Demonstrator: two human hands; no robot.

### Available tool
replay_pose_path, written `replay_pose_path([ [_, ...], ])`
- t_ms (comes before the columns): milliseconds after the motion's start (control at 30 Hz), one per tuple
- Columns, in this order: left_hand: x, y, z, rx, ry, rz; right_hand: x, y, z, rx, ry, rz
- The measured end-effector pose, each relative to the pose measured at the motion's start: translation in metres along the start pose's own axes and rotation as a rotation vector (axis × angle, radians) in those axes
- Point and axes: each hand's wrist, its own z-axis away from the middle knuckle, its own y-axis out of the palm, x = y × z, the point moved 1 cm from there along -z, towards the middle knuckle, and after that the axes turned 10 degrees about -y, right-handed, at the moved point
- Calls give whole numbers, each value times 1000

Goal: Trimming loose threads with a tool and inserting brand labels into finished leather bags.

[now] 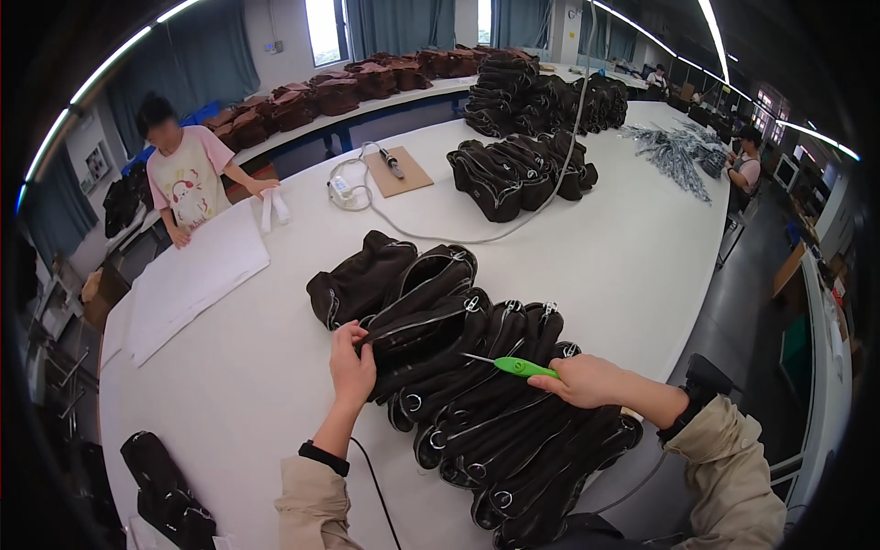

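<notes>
My left hand (352, 367) grips the near left edge of an unzipped black fabric zip bag (423, 332), whose opening gapes. In my right hand (587, 380) is a green-handled tool (525, 368) with a thin metal tip; its exact kind is unclear. The tip points left, over the row of bags beside the held one. Several more black zip bags (513, 440) lie overlapped toward me, with silver zippers and metal rings. Just beyond my left hand, another black bag (362, 278) lies on its side.
White table (632, 275) spreads all around. Further off are a corded tool (392, 165) on a brown board (400, 172), black bag piles (518, 174) and a grey bundle (674, 151). A cable crosses the table. At left, a co-worker (194, 170) handles white sheets (197, 270).
</notes>
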Motion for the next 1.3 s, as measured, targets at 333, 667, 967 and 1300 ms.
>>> replay_pose_path([
  [333,-26,11,12,335,413,-619,42,-16,3,-39,-145,26],
  [667,-30,7,30,378,350,-436,8,-9,17,-101,-39,-127],
  [967,-23,20,27,344,415,-639,7,-5,23,-75,-3,-129],
  [1300,-22,29,33,326,440,-680,2,-8,18,-4,-44,-171],
])
